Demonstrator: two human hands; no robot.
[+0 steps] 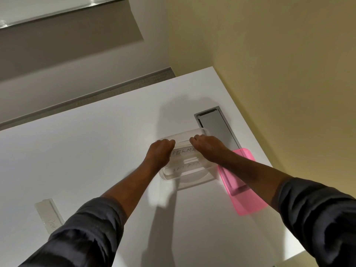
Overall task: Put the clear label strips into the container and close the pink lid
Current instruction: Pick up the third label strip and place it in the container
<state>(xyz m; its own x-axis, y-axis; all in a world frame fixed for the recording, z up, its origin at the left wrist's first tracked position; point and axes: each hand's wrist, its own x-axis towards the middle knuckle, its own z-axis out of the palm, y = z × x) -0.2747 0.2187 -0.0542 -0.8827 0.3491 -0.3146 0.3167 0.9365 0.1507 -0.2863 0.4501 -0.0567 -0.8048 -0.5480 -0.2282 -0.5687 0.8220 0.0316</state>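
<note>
Holding 1 clear label strip (183, 152) by its ends over the open container (210, 168) at table (96, 151) centre; left hand (159, 153) and right hand (207, 149) both pinch it, fingers curled. Risks: stiff strip could jam tilted across the rim; another strip (49, 215) lies near left, easy to forget. Container is thin see-through plastic, rounded corners; strips flat, glossy, handwritten. Pink lid (242, 189), translucent, sits just right of it.

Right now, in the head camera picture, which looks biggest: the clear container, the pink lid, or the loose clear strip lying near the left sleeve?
1. Clear container, though hands hide part of it.
2. Pink lid; close to the container, so this order is unsure.
3. Loose clear strip, plainly smallest, partly under the sleeve.
</note>
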